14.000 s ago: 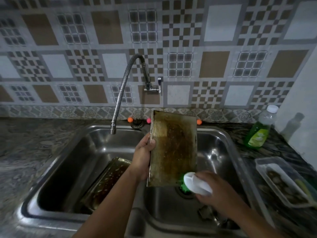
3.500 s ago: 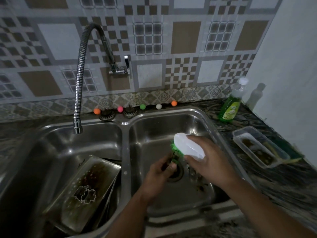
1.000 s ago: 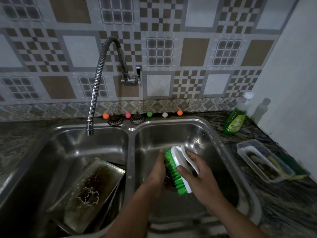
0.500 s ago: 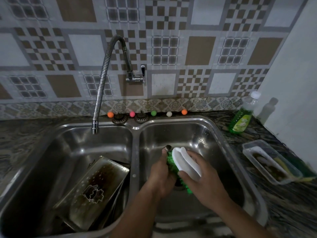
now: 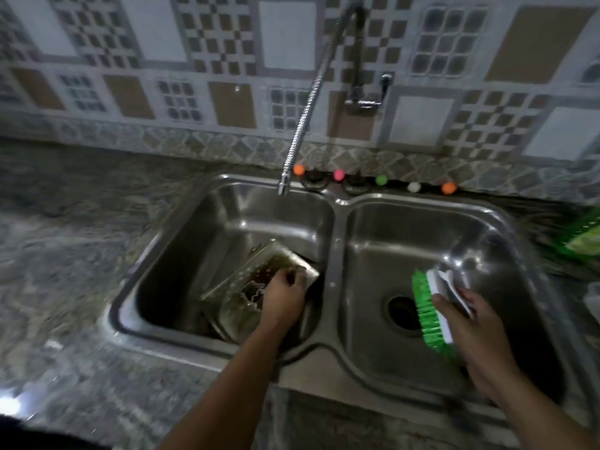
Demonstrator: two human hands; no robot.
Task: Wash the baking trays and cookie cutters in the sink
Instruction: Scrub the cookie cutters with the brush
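A greasy metal baking tray (image 5: 227, 293) leans tilted in the left basin of the steel double sink (image 5: 336, 241). A flower-shaped cookie cutter (image 5: 254, 296) lies on the tray. My left hand (image 5: 285, 298) reaches down onto the tray beside the cutter with its fingers curled; blur hides whether it grips anything. Over the right basin, my right hand (image 5: 472, 332) holds a white-handled scrub brush (image 5: 430, 308) with green bristles that face left, above the drain (image 5: 402, 311).
The flexible faucet (image 5: 305, 108) ends over the back of the left basin. Several small coloured balls (image 5: 339, 174) line the sink's back rim. A green soap bottle (image 5: 581, 237) sits at the right edge. Dark stone counter (image 5: 71, 254) extends to the left.
My left hand has left the right basin and crossed to the tray in the left basin. The brush has pulled away to the right. The view has swung left.
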